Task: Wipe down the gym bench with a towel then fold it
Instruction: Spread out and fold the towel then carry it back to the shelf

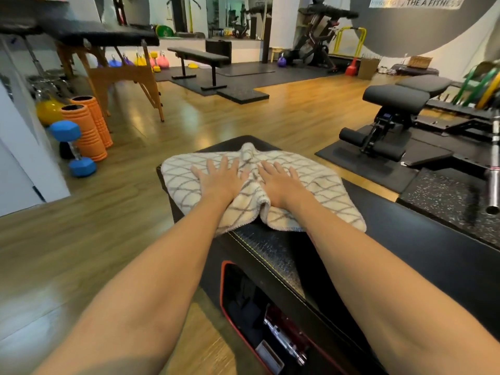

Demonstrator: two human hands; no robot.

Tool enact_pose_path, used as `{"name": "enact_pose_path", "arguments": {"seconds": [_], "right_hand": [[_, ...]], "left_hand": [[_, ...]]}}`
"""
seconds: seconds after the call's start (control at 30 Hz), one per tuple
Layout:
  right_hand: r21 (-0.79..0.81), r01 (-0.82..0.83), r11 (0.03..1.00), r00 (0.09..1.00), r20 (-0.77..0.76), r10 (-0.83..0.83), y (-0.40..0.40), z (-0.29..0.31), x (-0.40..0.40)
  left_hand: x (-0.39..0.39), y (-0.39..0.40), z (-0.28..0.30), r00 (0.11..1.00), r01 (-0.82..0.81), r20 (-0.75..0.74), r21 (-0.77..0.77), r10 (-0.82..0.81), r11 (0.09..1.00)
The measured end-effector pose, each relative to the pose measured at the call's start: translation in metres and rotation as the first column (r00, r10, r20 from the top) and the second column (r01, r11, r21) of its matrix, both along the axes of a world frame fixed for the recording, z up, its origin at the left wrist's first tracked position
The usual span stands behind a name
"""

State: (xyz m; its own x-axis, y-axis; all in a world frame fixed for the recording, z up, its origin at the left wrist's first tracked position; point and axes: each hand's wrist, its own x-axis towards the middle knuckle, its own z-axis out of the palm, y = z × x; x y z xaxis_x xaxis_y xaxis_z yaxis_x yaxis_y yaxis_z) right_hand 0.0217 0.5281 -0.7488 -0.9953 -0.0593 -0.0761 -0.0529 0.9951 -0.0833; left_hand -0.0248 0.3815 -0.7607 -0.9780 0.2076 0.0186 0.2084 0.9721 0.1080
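Gym floor in wood planks fills the frame, with rubber mats and machines along the upper right and my bench [273,255] running from the bottom centre up toward the middle. My left hand [220,178] lies flat, fingers straight and spread, palm down on the towel [319,185]. My right hand [280,182] lies flat the same way just beside it, so neither hand grips anything; both only press the cloth. Between the two palms the towel bunches into a soft ridge that runs away from me.

From the hands outward, the towel spreads to left and right, its long axis lying across the bench, and its left edge reaches the bench's left side at centre left. Its near hem hangs in a loose fold just under my wrists. Black pad shows beyond the towel only as a thin strip at the far end, while a long stretch of bare pad lies between the towel and me.

I judge the wipe has to come back toward me along the bench's length, since that is where most of the uncovered pad lies. Both hands sit equally near that stretch, so either can lead. Folding is not yet begun.

Farther out, at centre left, stand orange rollers [86,125] and a blue dumbbell [73,147].
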Motion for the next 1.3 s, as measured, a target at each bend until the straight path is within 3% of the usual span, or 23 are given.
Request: {"name": "enact_pose_path", "arguments": {"seconds": [0.3,0.7,1.3], "right_hand": [[-0.053,0.105,0.993,0.993,0.054,-0.102,0.018,0.004,0.129],[-0.022,0.288,0.957,0.957,0.042,-0.287,0.068,0.002,0.261],[-0.02,0.296,0.955,0.955,0.015,-0.296,0.08,-0.001,0.217]], "left_hand": [[0.1,0.016,0.008,0.985,0.152,0.083,0.002,-0.152,0.988],[0.213,0.073,0.008,0.927,0.372,0.066,-0.011,-0.37,0.928],[0.167,0.09,0.007,0.928,0.357,0.116,-0.012,-0.353,0.934]]}}
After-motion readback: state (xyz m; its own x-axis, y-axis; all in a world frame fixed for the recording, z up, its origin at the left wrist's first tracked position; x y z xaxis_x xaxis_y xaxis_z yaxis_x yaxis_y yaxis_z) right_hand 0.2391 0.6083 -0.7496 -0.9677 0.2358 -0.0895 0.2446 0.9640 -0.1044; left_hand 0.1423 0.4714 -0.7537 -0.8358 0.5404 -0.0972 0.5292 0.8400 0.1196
